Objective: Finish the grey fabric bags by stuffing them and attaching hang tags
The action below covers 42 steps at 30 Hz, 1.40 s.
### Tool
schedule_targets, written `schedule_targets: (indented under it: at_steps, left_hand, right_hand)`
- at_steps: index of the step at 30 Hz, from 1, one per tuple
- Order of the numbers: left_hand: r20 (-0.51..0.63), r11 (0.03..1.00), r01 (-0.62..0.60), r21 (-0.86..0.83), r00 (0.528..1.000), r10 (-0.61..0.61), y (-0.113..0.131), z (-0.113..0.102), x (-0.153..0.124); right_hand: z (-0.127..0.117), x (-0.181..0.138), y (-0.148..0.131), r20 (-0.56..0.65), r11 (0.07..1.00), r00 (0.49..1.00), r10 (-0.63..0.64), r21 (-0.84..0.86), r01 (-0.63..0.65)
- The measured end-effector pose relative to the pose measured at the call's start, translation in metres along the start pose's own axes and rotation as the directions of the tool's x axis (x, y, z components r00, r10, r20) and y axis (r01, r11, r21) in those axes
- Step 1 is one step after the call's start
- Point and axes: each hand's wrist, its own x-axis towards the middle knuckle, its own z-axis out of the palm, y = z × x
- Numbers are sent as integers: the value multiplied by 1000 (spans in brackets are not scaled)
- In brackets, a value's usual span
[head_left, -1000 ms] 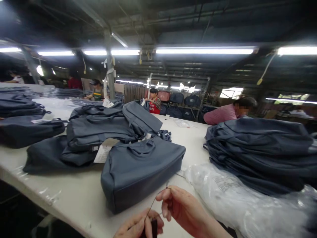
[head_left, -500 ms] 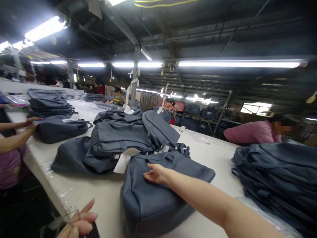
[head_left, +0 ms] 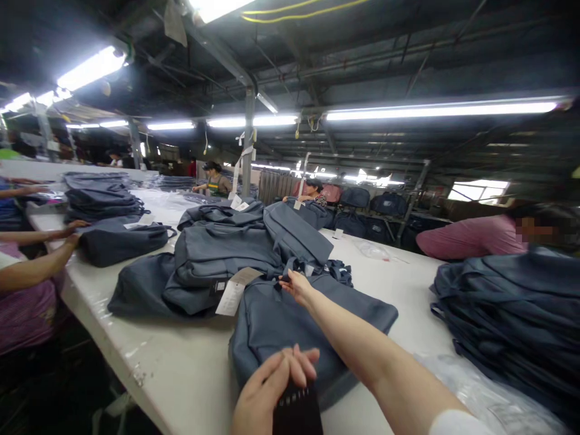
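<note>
A dark blue-grey bag (head_left: 272,320) lies on the white table right in front of me. My right hand (head_left: 296,286) reaches over it, its fingers closed around the bag's handle (head_left: 292,264) at the far edge. Lower down, my left hand (head_left: 276,377) is over the bag's near side and pinches a black hang tag (head_left: 296,411) with pale lettering. A white paper label (head_left: 236,292) lies at the bag's left corner. Behind it, several similar bags (head_left: 222,248) are heaped together.
To the right rises a tall stack of blue bags (head_left: 512,308), with clear plastic wrap (head_left: 489,386) beside it. A co-worker in pink (head_left: 471,235) bends behind the stack. At left, another person's hands (head_left: 72,232) touch a bag (head_left: 122,241) on the white table (head_left: 149,356).
My right hand has slid from the bag's top panel up to its handle and closed there. My left hand has moved right, bringing the black hang tag over the bag.
</note>
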Motion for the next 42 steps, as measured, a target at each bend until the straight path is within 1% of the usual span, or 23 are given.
schedule_targets:
  at_steps: [1, 3, 5, 7, 9, 12, 14, 17, 18, 20, 25, 27, 29, 31, 32, 33, 34, 36, 37, 38, 39, 40, 42]
  left_hand:
    - [6, 994, 23, -110, 1000, -22, -6, 8, 12]
    - [-3, 967, 67, -245, 998, -70, -16, 15, 26]
    - [-17, 960, 104, -259, 993, -113, -22, 15, 26]
    - [18, 960, 148, -239, 989, -147, -26, 14, 16]
    - [74, 964, 183, -192, 982, -171, -28, 18, 0]
    - [92, 987, 150, -60, 985, -144, -30, 32, -27]
    - [152, 992, 111, 64, 981, -119, -28, 44, -43]
    - [295, 971, 56, 232, 947, -125, -19, 57, -59]
    - [314, 966, 44, 257, 941, -126, -16, 59, -62]
    - [299, 970, 51, 236, 947, -122, -9, 61, -64]
    - [174, 991, 133, 14, 976, -133, 1, 65, -67]
    - [153, 985, 169, -34, 975, -162, 3, 70, -71]
    - [115, 985, 171, -28, 979, -167, 4, 77, -74]
    - [80, 990, 92, 103, 992, -101, 6, 84, -77]
    - [89, 975, 12, 223, 995, -32, 6, 87, -77]
    - [122, 929, -90, 359, 991, 48, 5, 91, -78]
    - [175, 847, -192, 495, 977, 119, 5, 94, -79]
    - [281, 626, -352, 695, 936, 214, 1, 101, -81]
    - [321, 526, -409, 746, 912, 254, -2, 104, -81]
    - [352, 453, -449, 770, 892, 284, -4, 106, -82]
    - [378, 414, -478, 775, 875, 303, -6, 107, -82]
    - [404, 408, -503, 762, 862, 307, -7, 107, -81]
    - [433, 465, -524, 714, 852, 295, -6, 107, -80]
  right_hand:
    - [-3, -9, -6, 23, 999, 999, -34, -2, 34]
    - [-16, -36, -21, 62, 995, 993, -102, 3, 102]
    - [-34, -75, -33, 116, 981, 974, -194, 25, 192]
    - [-56, -125, -41, 188, 948, 929, -319, 71, 311]
    - [-79, -179, -44, 228, 906, 877, -423, 121, 406]
    - [-109, -250, -41, 232, 860, 828, -510, 153, 487]
    - [-125, -285, -37, 263, 830, 787, -558, 161, 534]
    - [-141, -319, -27, 325, 791, 725, -607, 155, 593]
    - [-146, -327, -23, 339, 782, 712, -615, 145, 606]
    - [-155, -339, -13, 363, 774, 699, -615, 111, 623]
    - [-171, -357, 5, 423, 765, 698, -578, -14, 643]
    - [-173, -364, 6, 468, 733, 674, -572, -78, 676]
    - [-172, -369, 3, 529, 660, 624, -575, -151, 736]
    - [-169, -373, -2, 583, 564, 560, -588, -201, 801]
    - [-167, -375, -5, 607, 522, 528, -594, -208, 827]
    - [-164, -375, -8, 628, 487, 497, -599, -208, 848]
    - [-162, -376, -10, 649, 457, 469, -599, -204, 866]
    - [-156, -376, -13, 697, 404, 416, -584, -195, 894]
    - [-154, -376, -14, 722, 374, 386, -574, -188, 908]
    - [-152, -376, -15, 748, 343, 356, -560, -182, 921]
    - [-150, -376, -16, 773, 312, 326, -544, -174, 934]
    - [-150, -376, -19, 796, 285, 298, -526, -165, 944]
    - [-150, -377, -25, 836, 249, 256, -485, -149, 957]
